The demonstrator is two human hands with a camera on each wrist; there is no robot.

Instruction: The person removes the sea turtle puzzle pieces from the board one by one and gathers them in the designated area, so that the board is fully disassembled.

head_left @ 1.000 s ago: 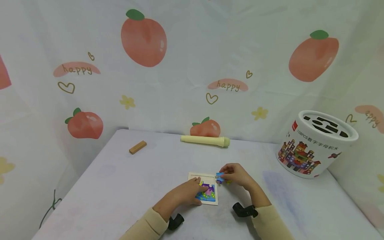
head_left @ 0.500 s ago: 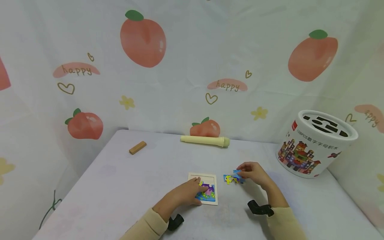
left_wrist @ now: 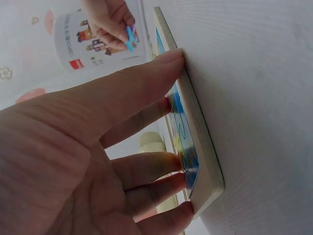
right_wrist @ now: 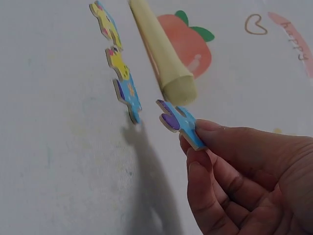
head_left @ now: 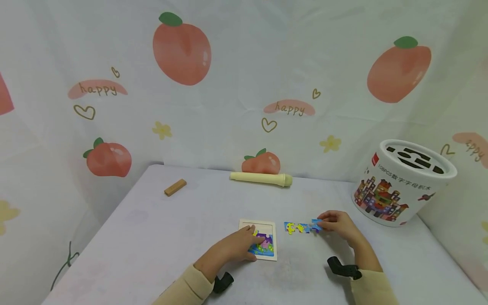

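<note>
My left hand (head_left: 237, 245) rests with spread fingers on a small wooden puzzle tray (head_left: 263, 222), partly covering its purple, pink and blue picture. In the left wrist view, the thumb (left_wrist: 168, 61) lies on the tray's near edge and the other fingertips touch the picture. My right hand (head_left: 341, 225) pinches a blue and purple puzzle piece (right_wrist: 178, 125) between thumb and fingers. In the right wrist view its shadow falls on the table beside it. To its left lie a yellow and blue puzzle piece (head_left: 302, 228) and another yellow one (head_left: 290, 228), in a row right of the tray.
A cream toy microphone (head_left: 261, 178) lies at the table's back edge. A small brown wooden block (head_left: 175, 187) is at the back left. A big white bucket (head_left: 398, 186) with block pictures stands at the right. Peach-printed cloth (head_left: 221, 114) hangs behind.
My right hand has moved right, away from the tray, past the two loose pieces, with a blue and purple puzzle piece in its fingers. The left hand has stayed on the tray.
</note>
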